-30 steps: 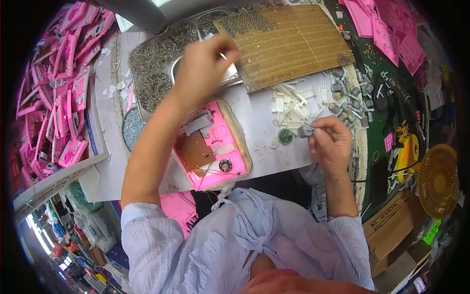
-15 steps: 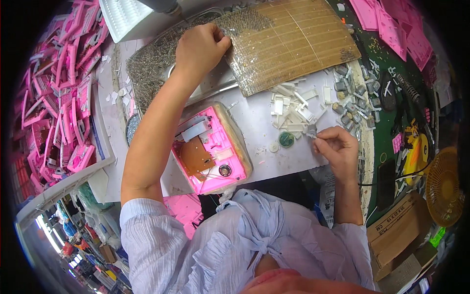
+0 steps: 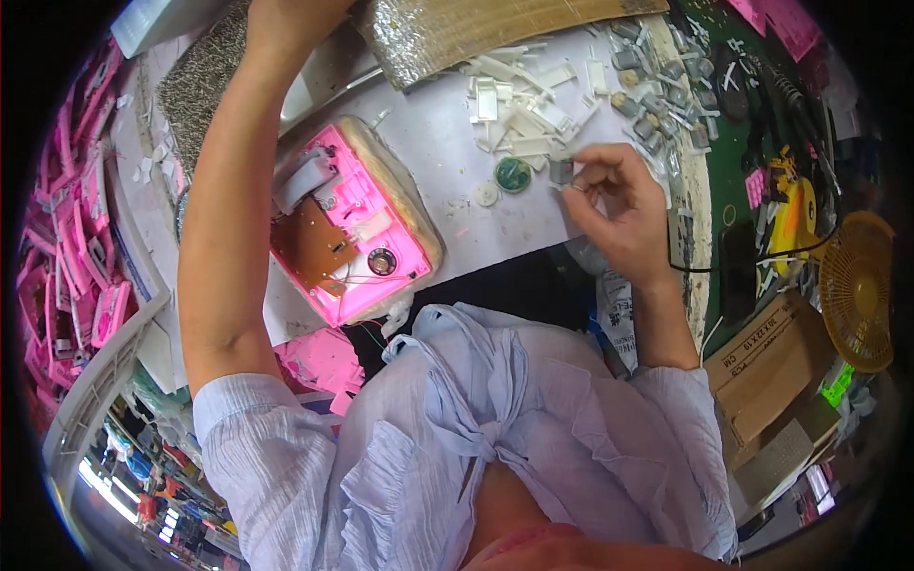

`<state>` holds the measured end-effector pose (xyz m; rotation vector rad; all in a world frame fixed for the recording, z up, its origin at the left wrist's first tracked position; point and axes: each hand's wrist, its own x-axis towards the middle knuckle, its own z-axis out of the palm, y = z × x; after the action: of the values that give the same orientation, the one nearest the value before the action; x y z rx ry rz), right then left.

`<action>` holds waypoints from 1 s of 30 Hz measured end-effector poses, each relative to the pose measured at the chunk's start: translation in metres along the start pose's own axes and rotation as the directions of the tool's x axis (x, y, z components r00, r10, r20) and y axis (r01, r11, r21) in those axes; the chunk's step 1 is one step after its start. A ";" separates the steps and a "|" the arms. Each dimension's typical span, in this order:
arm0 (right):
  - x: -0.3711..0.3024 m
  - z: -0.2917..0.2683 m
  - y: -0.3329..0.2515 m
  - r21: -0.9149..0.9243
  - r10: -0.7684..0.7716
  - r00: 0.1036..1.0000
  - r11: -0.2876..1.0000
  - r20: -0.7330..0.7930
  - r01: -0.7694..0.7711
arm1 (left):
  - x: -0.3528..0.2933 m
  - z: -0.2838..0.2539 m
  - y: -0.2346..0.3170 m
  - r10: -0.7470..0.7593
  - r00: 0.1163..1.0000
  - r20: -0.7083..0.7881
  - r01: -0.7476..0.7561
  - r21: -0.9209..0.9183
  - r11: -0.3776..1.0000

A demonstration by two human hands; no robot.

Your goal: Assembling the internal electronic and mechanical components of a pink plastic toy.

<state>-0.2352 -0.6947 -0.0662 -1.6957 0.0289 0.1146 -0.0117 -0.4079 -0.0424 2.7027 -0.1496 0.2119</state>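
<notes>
Between the thumb and fingers of my right hand is a small grey block-shaped part, held just right of a round green disc. My left hand reaches to the top edge of the picture, above a metal tray; its fingers are cut off from view. An opened pink plastic casing lies tilted on a padded, cream-coloured block, below my left forearm's right side. Inside it sit a brown board, a round black speaker-like part and thin wires.
White plastic pieces and grey blocks lie heaped beyond my right hand. A cardboard sheet covers part of the tray. Pink parts are piled at far left. A yellow fan and carton stand at right.
The whole view has shifted, so the table things sit higher and further left. My left hand's fingers have passed out of the top edge. My right hand keeps the grey part.
</notes>
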 end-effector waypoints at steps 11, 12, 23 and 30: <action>0.015 0.014 -0.007 -0.427 -0.216 0.951 0.855 0.220 0.294 | -0.010 -0.002 -0.005 -0.051 0.996 -0.073 0.033 -0.222 0.974; 0.015 0.014 -0.007 -0.426 -0.210 0.952 0.857 0.223 0.289 | -0.014 -0.007 -0.002 -0.088 0.995 -0.050 0.070 -0.300 0.951; 0.021 0.024 -0.012 -0.581 -0.234 0.932 0.731 0.278 0.357 | -0.054 -0.041 0.002 -0.129 0.960 0.249 0.271 -0.702 0.659; 0.019 0.025 -0.017 -0.557 -0.116 0.962 0.795 0.249 0.240 | -0.189 -0.085 0.040 0.124 0.981 0.149 0.014 -0.695 0.718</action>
<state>-0.2168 -0.6670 -0.0545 -2.2877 -0.3569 0.1656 -0.2137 -0.3952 0.0180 1.9481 -0.2997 -0.0794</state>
